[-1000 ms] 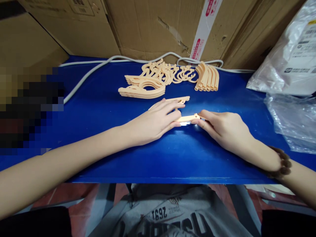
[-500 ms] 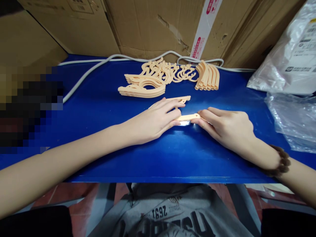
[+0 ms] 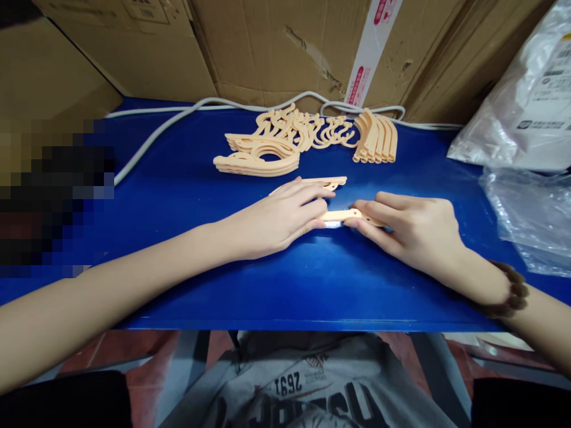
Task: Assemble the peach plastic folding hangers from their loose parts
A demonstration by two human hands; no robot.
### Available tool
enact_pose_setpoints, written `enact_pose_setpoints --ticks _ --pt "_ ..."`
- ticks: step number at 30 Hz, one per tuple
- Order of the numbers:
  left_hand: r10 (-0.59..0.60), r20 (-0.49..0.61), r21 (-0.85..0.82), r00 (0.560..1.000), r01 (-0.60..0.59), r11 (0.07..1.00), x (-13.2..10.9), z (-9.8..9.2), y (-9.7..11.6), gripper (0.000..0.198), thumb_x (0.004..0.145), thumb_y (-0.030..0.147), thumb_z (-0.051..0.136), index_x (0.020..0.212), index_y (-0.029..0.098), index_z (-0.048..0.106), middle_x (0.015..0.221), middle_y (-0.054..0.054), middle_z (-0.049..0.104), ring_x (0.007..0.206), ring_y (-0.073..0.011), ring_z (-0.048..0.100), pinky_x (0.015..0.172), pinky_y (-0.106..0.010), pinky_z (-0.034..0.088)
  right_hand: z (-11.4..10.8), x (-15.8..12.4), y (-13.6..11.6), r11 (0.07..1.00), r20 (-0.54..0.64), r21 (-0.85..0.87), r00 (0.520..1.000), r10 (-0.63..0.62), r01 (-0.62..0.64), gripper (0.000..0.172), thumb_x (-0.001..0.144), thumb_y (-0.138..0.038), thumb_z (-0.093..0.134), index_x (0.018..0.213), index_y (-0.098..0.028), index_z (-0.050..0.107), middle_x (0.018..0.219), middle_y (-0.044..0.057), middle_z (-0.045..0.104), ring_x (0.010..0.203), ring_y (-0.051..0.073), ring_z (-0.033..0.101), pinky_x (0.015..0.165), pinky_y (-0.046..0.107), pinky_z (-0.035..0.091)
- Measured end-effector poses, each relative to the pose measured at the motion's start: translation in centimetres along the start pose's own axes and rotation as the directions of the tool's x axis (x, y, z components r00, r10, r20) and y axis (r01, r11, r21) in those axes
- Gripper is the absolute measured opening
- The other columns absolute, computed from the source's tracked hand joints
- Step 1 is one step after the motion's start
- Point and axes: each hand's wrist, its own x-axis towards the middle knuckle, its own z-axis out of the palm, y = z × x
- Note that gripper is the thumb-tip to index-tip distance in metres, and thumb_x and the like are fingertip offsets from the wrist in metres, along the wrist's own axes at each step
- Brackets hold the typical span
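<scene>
A cream plastic piece (image 3: 338, 216) lies across the space between my two hands. My left hand (image 3: 285, 217) grips its left part, and the fingers hide much of it. At the piece's right end, near a small hole, my right hand (image 3: 408, 229) pinches with thumb and fingers; a bit of cream plastic shows under those fingers. Another cream arm (image 3: 336, 181) sticks out beyond my left fingertips. Behind my hands are stacked cream frames (image 3: 256, 169), a row of cream hooks (image 3: 303, 128) and several curved cream arms (image 3: 377, 139).
The blue table (image 3: 276, 291) carries a white cable (image 3: 165, 126) along its back. Cardboard boxes (image 3: 267, 53) stand behind it. Plastic bags (image 3: 513, 113) lie at the right. A pixelated area covers the left side.
My right hand's fingertips have shifted slightly left along the held piece, and more cream plastic shows under them. My left hand has hardly moved.
</scene>
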Motion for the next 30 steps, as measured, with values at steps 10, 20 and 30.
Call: enact_pose_setpoints --ticks 10,20,30 --pt "-0.004 0.011 -0.012 1.0 0.004 1.0 -0.11 0.1 -0.11 0.031 0.107 0.033 0.035 0.115 0.015 0.06 0.153 -0.013 0.048 0.149 -0.0265 0.034 0.125 -0.05 0.027 0.24 0.34 0.33 0.99 0.031 0.14 0.999 0.024 -0.028 0.054 0.102 -0.058 0.036 0.082 -0.02 0.069 0.071 0.003 0.068 0.058 0.013 0.056 0.053 0.028 0.024" --pt "0.027 -0.019 -0.006 0.999 -0.027 1.0 -0.17 0.35 -0.26 0.033 0.107 0.032 0.035 0.117 0.014 0.062 0.15 -0.014 0.05 0.147 -0.0271 0.037 0.124 -0.051 0.029 0.0 0.66 0.48 0.955 0.098 0.289 0.995 0.036 -0.063 0.057 0.099 -0.061 0.041 0.062 -0.019 0.049 0.057 0.0 0.054 0.05 0.01 0.047 0.053 0.028 0.021" --pt "0.029 -0.021 -0.017 0.999 -0.029 0.999 -0.18 0.46 -0.41 0.034 0.107 0.035 0.035 0.117 0.017 0.062 0.149 -0.013 0.052 0.147 -0.027 0.038 0.124 -0.053 0.027 -0.07 0.67 0.39 0.939 0.133 0.331 0.99 0.054 -0.096 0.064 0.097 -0.07 0.036 0.058 -0.019 0.047 0.055 0.001 0.051 0.049 0.011 0.044 0.052 0.03 0.019"
